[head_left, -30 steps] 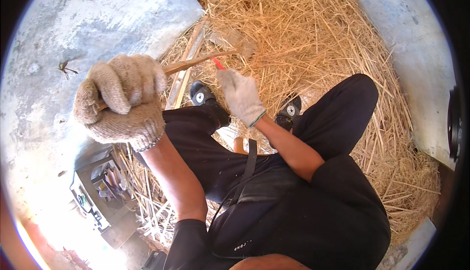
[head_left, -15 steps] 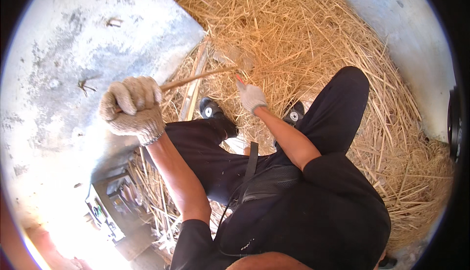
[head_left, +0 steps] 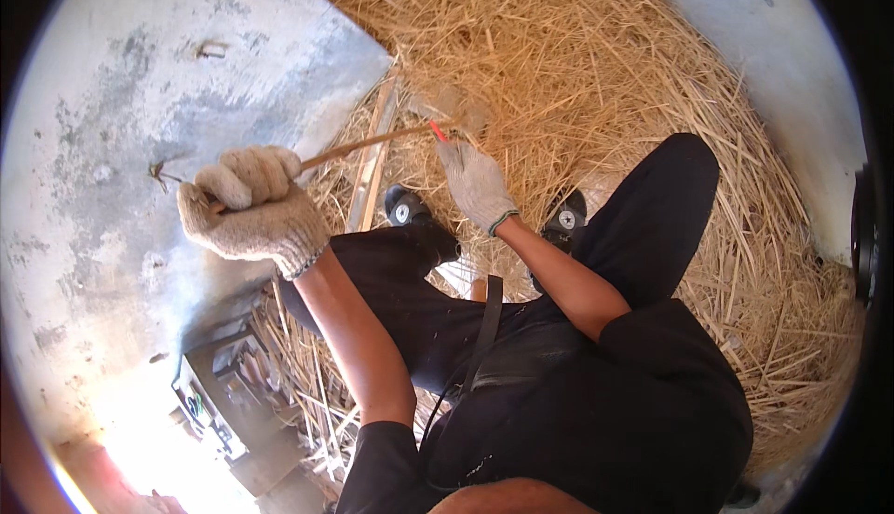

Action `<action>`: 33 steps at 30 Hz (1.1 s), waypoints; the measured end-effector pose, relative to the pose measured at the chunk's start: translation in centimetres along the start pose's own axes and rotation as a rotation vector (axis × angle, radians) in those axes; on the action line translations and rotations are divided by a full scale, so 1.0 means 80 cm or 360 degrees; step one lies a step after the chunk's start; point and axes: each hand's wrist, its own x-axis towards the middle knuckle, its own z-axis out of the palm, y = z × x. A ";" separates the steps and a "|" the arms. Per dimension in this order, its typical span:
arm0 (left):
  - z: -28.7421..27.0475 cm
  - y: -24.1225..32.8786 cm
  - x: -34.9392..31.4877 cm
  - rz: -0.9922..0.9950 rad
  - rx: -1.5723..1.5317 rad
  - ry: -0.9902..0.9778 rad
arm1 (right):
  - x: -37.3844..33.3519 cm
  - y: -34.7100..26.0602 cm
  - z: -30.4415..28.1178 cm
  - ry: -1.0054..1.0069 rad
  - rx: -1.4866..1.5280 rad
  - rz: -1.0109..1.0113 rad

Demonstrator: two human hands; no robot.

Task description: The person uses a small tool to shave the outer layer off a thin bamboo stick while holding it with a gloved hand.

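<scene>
My left hand [head_left: 251,202], in a knitted off-white glove, is closed around one end of a thin brown stick [head_left: 358,147]. From that fist the stick slants up to the right, over the straw, and its far end reaches above my right hand. A matching glove with a green cuff edge covers my right hand [head_left: 477,183]. Its fingers are closed, and a small red piece [head_left: 437,130] pokes out at their tips, touching or very near the stick. Most of that red object is hidden by the glove, so I cannot tell its kind.
Loose straw and thin split strips [head_left: 559,67] cover the floor ahead and to the right. A whitish stained wall [head_left: 186,76] stands at the left, another at the right. A long wooden board [head_left: 371,155] lies beyond my left shoe [head_left: 407,207]. A box-like cabinet [head_left: 223,393] is lower left.
My right hand has moved slightly up and left, with the red piece now against or close to the stick. My left hand has shifted a little, still gripping the stick.
</scene>
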 end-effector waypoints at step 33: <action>0.071 -0.002 -0.013 0.0144 0.0441 0.0945 | -0.041 -0.057 0.004 -0.0135 0.0188 -0.0373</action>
